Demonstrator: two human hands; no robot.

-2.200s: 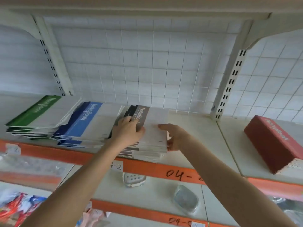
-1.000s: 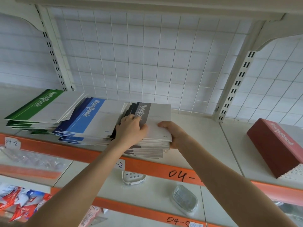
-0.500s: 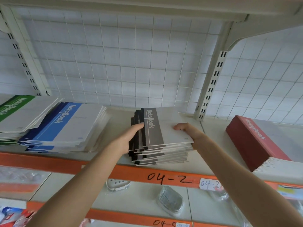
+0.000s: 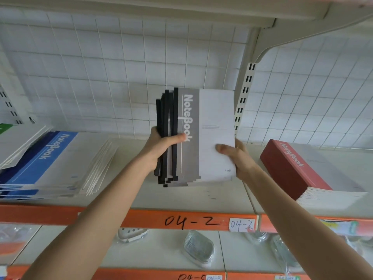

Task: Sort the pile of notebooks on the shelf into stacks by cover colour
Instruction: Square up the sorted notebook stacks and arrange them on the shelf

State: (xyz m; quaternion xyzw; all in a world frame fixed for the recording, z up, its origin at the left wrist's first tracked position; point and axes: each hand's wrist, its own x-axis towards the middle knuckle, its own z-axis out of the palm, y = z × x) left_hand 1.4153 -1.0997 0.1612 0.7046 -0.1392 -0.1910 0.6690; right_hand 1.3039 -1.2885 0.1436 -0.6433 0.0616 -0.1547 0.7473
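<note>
The grey notebook stack (image 4: 214,118) is held up on edge in front of the wire back panel, cover facing the camera, between the blue stack (image 4: 50,156) and the red stack (image 4: 290,168); whether its lower edge touches the shelf (image 4: 129,190) cannot be told. The left hand (image 4: 159,148) is clamped on the spine side, thumb across the front and fingers behind; the right hand (image 4: 240,158) is closed on the open edge, thumb pressed on the white cover.

The step in hand is judged to be the squaring of this pile; the black spines are seen stepped out to the left and the bottom edge is ragged. It is best done with the grip loosened a little, so that the books can slide against one another; the bottom edge is then tapped on the bare shelf, and the spine side after it. The pile should be laid flat in the gap between the blue and red stacks, apart from both, so that no colours are mixed; too loose a hold risks the inner books slipping out.
</note>
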